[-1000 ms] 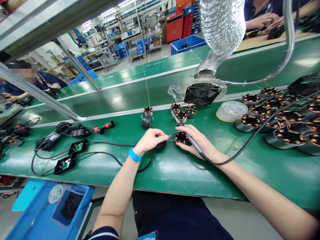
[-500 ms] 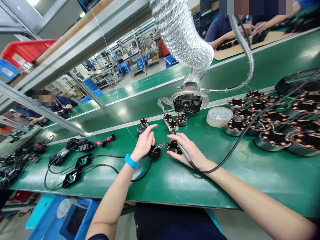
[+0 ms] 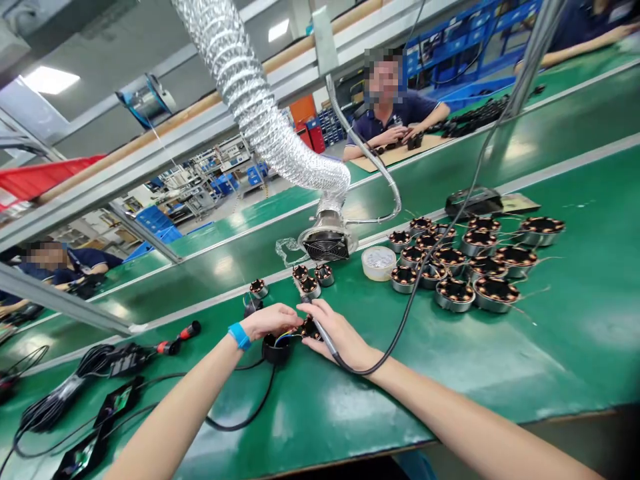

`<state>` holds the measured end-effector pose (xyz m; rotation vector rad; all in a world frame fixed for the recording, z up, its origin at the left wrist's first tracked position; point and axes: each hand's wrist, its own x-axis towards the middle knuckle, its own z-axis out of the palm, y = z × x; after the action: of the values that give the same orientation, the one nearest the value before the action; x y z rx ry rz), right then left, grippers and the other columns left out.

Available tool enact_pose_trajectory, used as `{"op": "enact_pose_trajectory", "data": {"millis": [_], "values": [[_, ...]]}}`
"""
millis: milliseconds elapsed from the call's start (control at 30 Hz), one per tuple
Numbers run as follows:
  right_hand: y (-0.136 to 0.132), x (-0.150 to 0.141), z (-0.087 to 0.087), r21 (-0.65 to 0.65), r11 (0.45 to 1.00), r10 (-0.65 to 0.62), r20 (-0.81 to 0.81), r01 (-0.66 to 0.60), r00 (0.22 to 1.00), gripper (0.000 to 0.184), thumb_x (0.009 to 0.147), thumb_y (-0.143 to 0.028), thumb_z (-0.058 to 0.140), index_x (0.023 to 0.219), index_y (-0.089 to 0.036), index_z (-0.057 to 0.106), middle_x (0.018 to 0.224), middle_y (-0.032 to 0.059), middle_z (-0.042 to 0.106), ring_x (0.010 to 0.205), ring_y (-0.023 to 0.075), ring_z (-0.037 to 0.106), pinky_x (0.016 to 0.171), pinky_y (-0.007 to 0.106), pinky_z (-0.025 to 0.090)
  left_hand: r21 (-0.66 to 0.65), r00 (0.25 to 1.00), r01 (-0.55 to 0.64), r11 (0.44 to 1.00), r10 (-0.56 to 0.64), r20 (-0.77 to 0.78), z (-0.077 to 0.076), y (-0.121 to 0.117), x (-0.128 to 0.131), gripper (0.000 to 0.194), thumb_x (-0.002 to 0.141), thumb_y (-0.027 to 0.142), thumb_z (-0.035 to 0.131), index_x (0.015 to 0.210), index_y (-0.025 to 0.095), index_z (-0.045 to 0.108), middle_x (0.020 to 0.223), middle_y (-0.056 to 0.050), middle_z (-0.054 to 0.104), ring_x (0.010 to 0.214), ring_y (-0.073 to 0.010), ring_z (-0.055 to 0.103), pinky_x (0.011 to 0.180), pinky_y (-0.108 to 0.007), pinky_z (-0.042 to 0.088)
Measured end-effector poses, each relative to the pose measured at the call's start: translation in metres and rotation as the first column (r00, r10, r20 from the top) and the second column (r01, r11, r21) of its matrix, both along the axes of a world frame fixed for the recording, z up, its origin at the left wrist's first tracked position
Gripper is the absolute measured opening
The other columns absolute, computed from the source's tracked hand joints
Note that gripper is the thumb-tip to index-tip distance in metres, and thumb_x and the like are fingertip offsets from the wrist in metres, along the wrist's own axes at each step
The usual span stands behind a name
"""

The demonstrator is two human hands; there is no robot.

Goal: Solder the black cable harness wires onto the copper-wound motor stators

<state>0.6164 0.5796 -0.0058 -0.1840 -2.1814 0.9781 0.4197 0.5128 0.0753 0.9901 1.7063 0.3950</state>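
My left hand [image 3: 270, 320], with a blue wristband [image 3: 239, 335], curls over a black round housing [image 3: 277, 348] that has coloured wires running out of it. Its fingers are closed together at the wires; what they pinch is too small to tell. My right hand [image 3: 336, 339] grips a pen-like soldering iron [image 3: 320, 325] whose black cable [image 3: 400, 320] trails right. The iron's tip points at a small copper-wound stator [image 3: 309, 329] lying between my two hands on the green bench [image 3: 350, 400].
A fume fan [image 3: 327, 245] on a foil duct [image 3: 260, 113] stands behind the hands. Beside it are small stators [image 3: 313, 280], a white tub [image 3: 379, 262] and several larger stators [image 3: 450, 273]. Black cables with red plugs [image 3: 173, 339] lie left. A person [image 3: 395, 117] sits opposite.
My left hand, which had lifted with a finger stretched toward the far stator, has come back down onto the housing and closed. My head has tipped up, so the view reaches farther across.
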Motion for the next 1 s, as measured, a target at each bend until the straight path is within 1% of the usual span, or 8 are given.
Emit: {"op": "enact_pose_trajectory", "data": {"millis": [67, 133, 233, 367, 500, 633, 800, 1000], "values": [[0.000, 0.000, 0.001, -0.002, 1.000, 0.003, -0.001, -0.003, 1.000, 0.079, 0.080, -0.006, 0.077, 0.145, -0.028, 0.039, 0.131, 0.0104, 0.050, 0.102, 0.0232, 0.064, 0.088, 0.037, 0.055, 0.000, 0.999, -0.029, 1.000, 0.029, 0.035, 0.000, -0.001, 0.000, 0.050, 0.064, 0.062, 0.079, 0.069, 0.017, 0.057, 0.058, 0.004, 0.049, 0.050, -0.0075, 0.031, 0.050, -0.028, 0.015], [0.000, 0.000, 0.001, -0.006, 1.000, 0.001, 0.006, -0.001, 1.000, 0.078, 0.079, -0.006, 0.077, 0.145, -0.027, 0.040, 0.131, 0.0104, 0.050, 0.099, 0.0225, 0.063, 0.087, 0.037, 0.055, 0.002, 0.998, -0.034, 0.999, 0.034, 0.054, 0.000, -0.003, -0.001, 0.046, 0.063, 0.057, 0.080, 0.070, 0.017, 0.058, 0.060, 0.003, 0.052, 0.049, -0.0069, 0.030, 0.050, -0.027, 0.014], [0.000, -0.001, -0.001, -0.019, 1.000, 0.000, 0.007, 0.000, 1.000, 0.080, 0.079, -0.006, 0.078, 0.145, -0.027, 0.039, 0.131, 0.0102, 0.050, 0.097, 0.0211, 0.063, 0.086, 0.036, 0.054, -0.004, 0.996, -0.033, 0.999, 0.033, 0.080, 0.002, -0.006, -0.003, 0.046, 0.063, 0.057, 0.080, 0.068, 0.015, 0.061, 0.061, 0.002, 0.053, 0.050, -0.0060, 0.026, 0.052, -0.027, 0.012], [0.000, -0.002, -0.002, -0.029, 1.000, 0.007, -0.001, -0.007, 1.000, 0.081, 0.079, -0.006, 0.076, 0.146, -0.029, 0.038, 0.132, 0.0097, 0.050, 0.096, 0.0199, 0.064, 0.085, 0.034, 0.054, -0.014, 0.990, -0.052, 0.999, 0.053, 0.130, 0.003, -0.009, -0.009, 0.053, 0.060, 0.061, 0.085, 0.072, 0.013, 0.067, 0.061, 0.002, 0.055, 0.052, -0.0060, 0.028, 0.054, -0.028, 0.012], [0.000, -0.003, -0.003, -0.006, 1.000, -0.011, 0.007, 0.011, 1.000, 0.082, 0.077, -0.004, 0.077, 0.145, -0.028, 0.038, 0.130, 0.0093, 0.050, 0.088, 0.0175, 0.062, 0.080, 0.032, 0.053, -0.050, 0.987, -0.097, 0.994, 0.103, 0.125, -0.001, -0.009, -0.012, 0.056, 0.052, 0.060, 0.090, 0.067, 0.014, 0.062, 0.055, 0.004, 0.052, 0.049, -0.0052, 0.030, 0.053, -0.027, 0.012], [0.000, -0.003, -0.002, -0.004, 1.000, 0.001, 0.005, -0.001, 1.000, 0.079, 0.078, -0.005, 0.076, 0.144, -0.028, 0.038, 0.127, 0.0086, 0.049, 0.087, 0.0176, 0.061, 0.079, 0.032, 0.053, -0.088, 0.987, -0.139, 0.986, 0.146, 0.071, -0.004, -0.006, -0.011, 0.056, 0.047, 0.057, 0.092, 0.064, 0.017, 0.057, 0.054, 0.004, 0.054, 0.045, -0.0058, 0.035, 0.050, -0.026, 0.013], [0.000, -0.002, -0.001, -0.020, 1.000, 0.008, 0.009, -0.008, 1.000, 0.079, 0.079, -0.004, 0.074, 0.144, -0.029, 0.038, 0.128, 0.0085, 0.050, 0.089, 0.0181, 0.062, 0.081, 0.033, 0.054, -0.079, 0.993, -0.111, 0.991, 0.113, 0.022, 0.002, -0.006, -0.010, 0.054, 0.047, 0.059, 0.089, 0.067, 0.015, 0.065, 0.055, 0.002, 0.057, 0.046, -0.0071, 0.037, 0.049, -0.026, 0.015], [0.000, -0.002, -0.003, -0.017, 1.000, 0.014, -0.004, -0.014, 1.000, 0.080, 0.080, -0.003, 0.073, 0.146, -0.031, 0.036, 0.133, 0.0098, 0.048, 0.096, 0.0205, 0.064, 0.086, 0.036, 0.055, -0.068, 0.998, 0.010, 0.998, -0.007, 0.054, 0.011, -0.016, -0.016, 0.053, 0.062, 0.064, 0.083, 0.075, 0.013, 0.072, 0.065, -0.001, 0.061, 0.052, -0.0069, 0.037, 0.054, -0.026, 0.018]]}}
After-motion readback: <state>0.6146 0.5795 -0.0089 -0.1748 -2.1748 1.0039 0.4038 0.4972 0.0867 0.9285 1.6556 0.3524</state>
